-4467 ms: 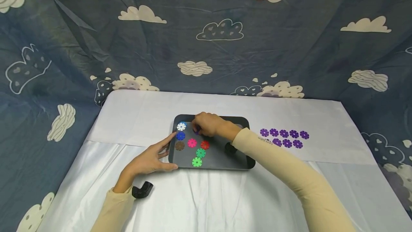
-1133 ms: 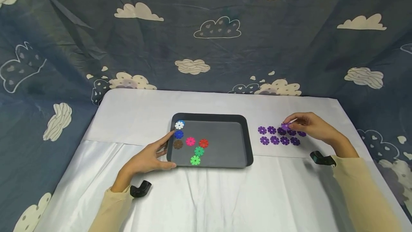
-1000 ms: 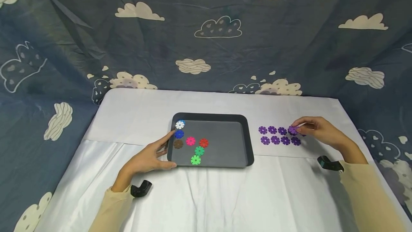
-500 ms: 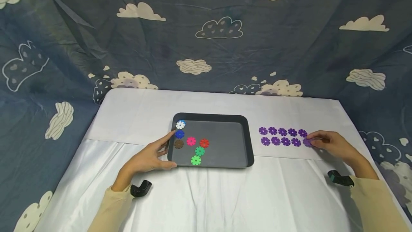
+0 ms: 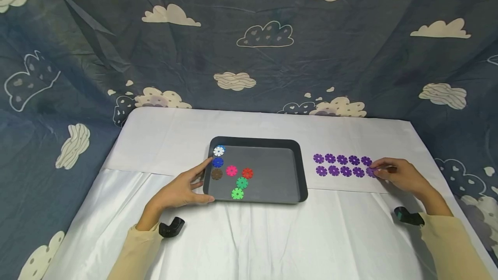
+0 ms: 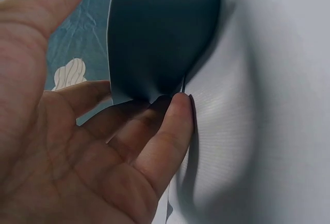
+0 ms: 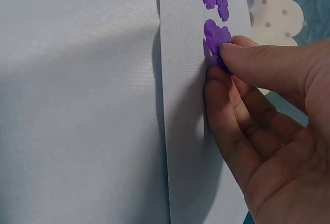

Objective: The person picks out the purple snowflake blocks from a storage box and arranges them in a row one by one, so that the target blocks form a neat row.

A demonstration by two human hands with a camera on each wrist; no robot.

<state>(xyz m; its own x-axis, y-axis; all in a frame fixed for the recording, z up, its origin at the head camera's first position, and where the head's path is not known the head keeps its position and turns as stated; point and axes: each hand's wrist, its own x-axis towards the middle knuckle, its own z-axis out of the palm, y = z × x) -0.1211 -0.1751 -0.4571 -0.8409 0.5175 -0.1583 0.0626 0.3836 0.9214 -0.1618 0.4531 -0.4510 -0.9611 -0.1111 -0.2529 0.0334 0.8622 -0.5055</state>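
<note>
My right hand (image 5: 397, 176) pinches a purple interlocking disc (image 5: 370, 172) between thumb and fingertips, low over the cloth at the right end of the near row. Other purple discs (image 5: 346, 171) lie flat beside it in two rows. In the right wrist view the thumb (image 7: 258, 62) covers part of the disc. My left hand (image 5: 177, 191) rests against the left side of a dark grey tray (image 5: 272, 180), fingers extended, thumb at its near corner. Inside the tray are white (image 5: 218, 151), blue (image 5: 218, 162), brown (image 5: 216, 174), pink (image 5: 231, 170), red (image 5: 247, 173) and green discs (image 5: 242, 182).
A white cloth (image 5: 272, 237) covers the table, with a fold line (image 5: 350, 191) running across it just in front of the purple rows. Behind stands a dark blue curtain (image 5: 194, 55) with a cloud print. Black wrist cameras (image 5: 172, 227) sit at both wrists.
My right hand has gone from over the tray to the purple rows, bringing a purple disc, then along them to the near row's right end. The left hand stays at the tray.
</note>
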